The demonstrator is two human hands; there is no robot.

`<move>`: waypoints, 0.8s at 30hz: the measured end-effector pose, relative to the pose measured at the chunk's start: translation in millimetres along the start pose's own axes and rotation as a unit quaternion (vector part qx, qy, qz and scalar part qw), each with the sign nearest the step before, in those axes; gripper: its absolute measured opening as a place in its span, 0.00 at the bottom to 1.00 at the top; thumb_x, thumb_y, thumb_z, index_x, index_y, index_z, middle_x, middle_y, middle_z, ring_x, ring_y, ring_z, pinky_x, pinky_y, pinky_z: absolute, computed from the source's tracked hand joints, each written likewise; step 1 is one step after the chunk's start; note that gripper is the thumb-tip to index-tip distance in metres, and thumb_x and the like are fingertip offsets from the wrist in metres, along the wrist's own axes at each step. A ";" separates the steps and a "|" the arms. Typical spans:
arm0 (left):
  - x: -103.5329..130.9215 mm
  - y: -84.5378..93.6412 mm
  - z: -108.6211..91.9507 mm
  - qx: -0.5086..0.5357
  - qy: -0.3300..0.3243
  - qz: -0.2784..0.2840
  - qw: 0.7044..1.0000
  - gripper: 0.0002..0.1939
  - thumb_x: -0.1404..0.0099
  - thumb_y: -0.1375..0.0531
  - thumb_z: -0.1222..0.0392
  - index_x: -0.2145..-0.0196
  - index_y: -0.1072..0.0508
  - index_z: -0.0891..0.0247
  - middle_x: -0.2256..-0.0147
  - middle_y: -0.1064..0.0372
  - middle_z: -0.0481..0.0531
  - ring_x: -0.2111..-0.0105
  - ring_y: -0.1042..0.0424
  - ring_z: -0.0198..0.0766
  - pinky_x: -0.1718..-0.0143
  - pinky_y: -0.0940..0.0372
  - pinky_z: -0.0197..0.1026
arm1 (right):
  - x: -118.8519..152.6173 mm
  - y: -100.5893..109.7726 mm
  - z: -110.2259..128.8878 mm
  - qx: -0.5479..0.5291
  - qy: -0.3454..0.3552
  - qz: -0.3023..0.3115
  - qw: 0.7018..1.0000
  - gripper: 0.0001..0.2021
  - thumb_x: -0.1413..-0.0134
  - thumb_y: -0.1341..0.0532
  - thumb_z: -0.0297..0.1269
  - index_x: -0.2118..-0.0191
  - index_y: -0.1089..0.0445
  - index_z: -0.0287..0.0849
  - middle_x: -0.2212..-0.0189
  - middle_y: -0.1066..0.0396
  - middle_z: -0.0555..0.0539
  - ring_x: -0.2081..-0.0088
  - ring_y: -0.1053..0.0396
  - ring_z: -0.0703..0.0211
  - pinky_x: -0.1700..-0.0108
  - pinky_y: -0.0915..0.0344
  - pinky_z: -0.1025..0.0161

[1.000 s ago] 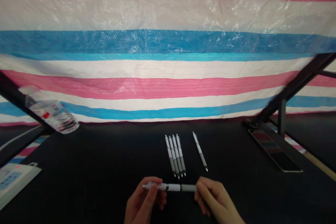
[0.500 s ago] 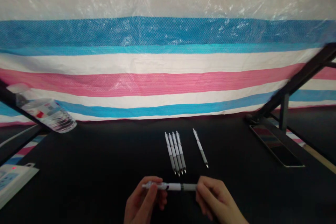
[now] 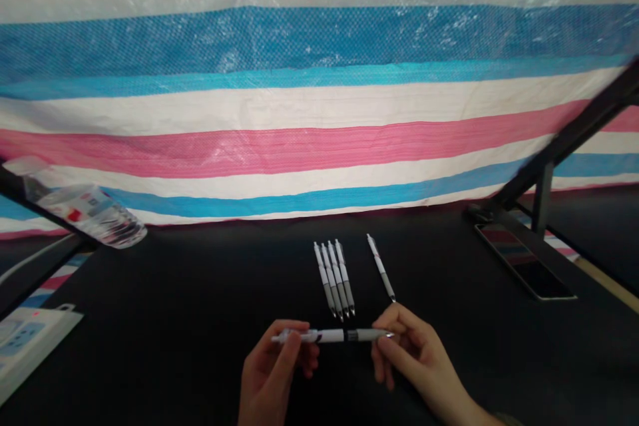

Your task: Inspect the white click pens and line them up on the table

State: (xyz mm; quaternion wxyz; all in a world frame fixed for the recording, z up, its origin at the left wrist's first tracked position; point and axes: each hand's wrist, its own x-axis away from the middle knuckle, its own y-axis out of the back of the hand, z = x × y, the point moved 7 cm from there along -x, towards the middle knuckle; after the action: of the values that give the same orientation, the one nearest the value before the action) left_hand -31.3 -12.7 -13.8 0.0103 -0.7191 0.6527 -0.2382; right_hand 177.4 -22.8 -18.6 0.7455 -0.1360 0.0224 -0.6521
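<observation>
Between my two hands a white and grey click pen (image 3: pixel 330 335) lies level above the table. My left hand (image 3: pixel 278 367) pinches its white clicker end between thumb and fingers. On the other end, my right hand (image 3: pixel 407 349) grips the grey front section close to the silver tip, thumb and index finger closed on it. A dark band shows where the white barrel meets the grey part; I cannot tell whether the two have come apart there. Beyond the hands, several matching pens (image 3: pixel 334 279) lie side by side, tips toward me. One more pen (image 3: pixel 381 267) lies apart to their right.
A dark phone (image 3: pixel 524 263) lies at the right by a black metal bracket (image 3: pixel 542 196). At the left are a clear plastic bottle (image 3: pixel 94 213) and a white power strip (image 3: pixel 37 339). A striped plastic sheet (image 3: pixel 319 146) hangs behind the black table (image 3: pixel 200 293).
My right hand has shifted its hold, and the pen's silver tip now shows between its fingers. The dark band at the pen's middle looks wider. The view has tilted slightly downward.
</observation>
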 end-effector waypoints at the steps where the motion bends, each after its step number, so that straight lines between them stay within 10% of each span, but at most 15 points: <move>1: -0.6 0.2 -0.6 0.003 -0.002 -0.001 1.000 0.21 0.47 0.28 0.44 0.67 0.20 0.66 0.77 0.25 0.53 0.76 0.29 0.38 0.74 0.34 0.37 | 1.3 1.6 3.5 -0.009 0.017 -0.004 1.000 0.18 0.42 0.34 0.52 0.63 0.35 0.41 0.77 0.28 0.49 0.80 0.30 0.63 0.79 0.37 0.69; 11: -11.6 11.2 -7.9 0.025 -0.033 -0.037 0.998 0.20 0.48 0.27 0.45 0.67 0.19 0.66 0.75 0.26 0.51 0.75 0.30 0.36 0.74 0.34 0.36 | 13.1 35.5 4.6 -0.085 0.131 -0.134 0.979 0.10 0.42 0.32 0.41 0.64 0.30 0.41 0.80 0.30 0.52 0.84 0.36 0.68 0.83 0.44 0.73; 24: -12.8 11.2 -1.2 0.041 -0.020 -0.020 0.999 0.19 0.47 0.27 0.47 0.66 0.19 0.66 0.74 0.26 0.51 0.74 0.30 0.36 0.73 0.34 0.36 | 7.3 28.7 13.9 -0.083 0.139 -0.097 0.982 0.08 0.41 0.32 0.38 0.63 0.30 0.42 0.79 0.28 0.51 0.82 0.32 0.67 0.82 0.40 0.74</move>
State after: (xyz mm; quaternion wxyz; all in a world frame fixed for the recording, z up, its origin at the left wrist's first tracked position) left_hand -42.6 -1.9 -20.6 0.0481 -0.7356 0.6276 -0.2503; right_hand 209.2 -24.2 -10.9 0.6545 -0.1072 0.1665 -0.7297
